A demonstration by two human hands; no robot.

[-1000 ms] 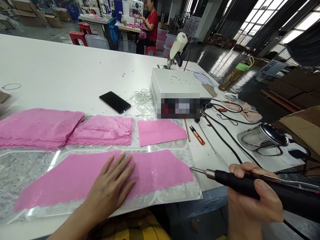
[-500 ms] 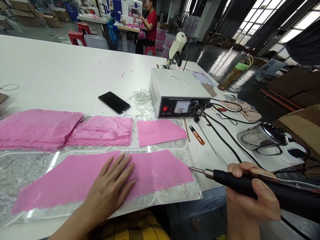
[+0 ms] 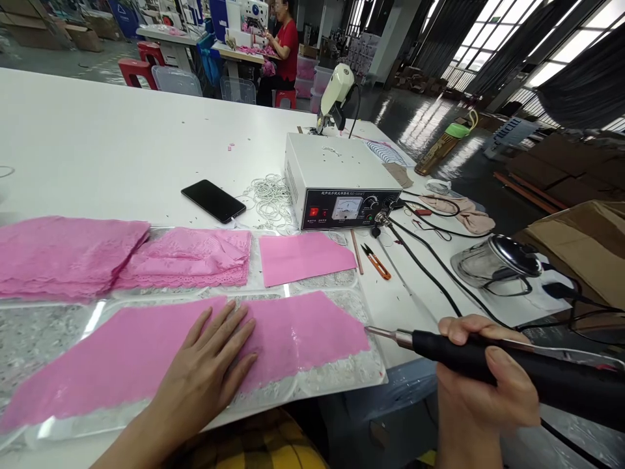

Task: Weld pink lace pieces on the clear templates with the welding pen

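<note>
A long pink fabric piece (image 3: 297,339) with angled ends lies across a clear plastic sheet (image 3: 336,378) at the table's front edge. My left hand (image 3: 209,355) rests flat on its middle, fingers spread. My right hand (image 3: 486,374) is wrapped round an ultrasonic cutter (image 3: 454,352) with a black handle and metal tip. That tip meets the fabric's right end. A smaller pink piece (image 3: 305,258), perhaps a pattern, lies behind. Folded pink lace fabric (image 3: 188,257) and a larger pink stack (image 3: 63,254) sit to the left.
A white control box (image 3: 344,166) stands behind, its black cables (image 3: 424,260) running right. Orange thread snips (image 3: 375,262), a phone (image 3: 213,200), tangled elastic cord (image 3: 271,202) and a lidded glass mug (image 3: 493,264) are on the table. A person in red (image 3: 288,49) sits at a sewing machine beyond.
The whole view has shifted slightly, with the scene sliding left. My left hand stays flat on the fabric, and the cutter tip remains at its right end.
</note>
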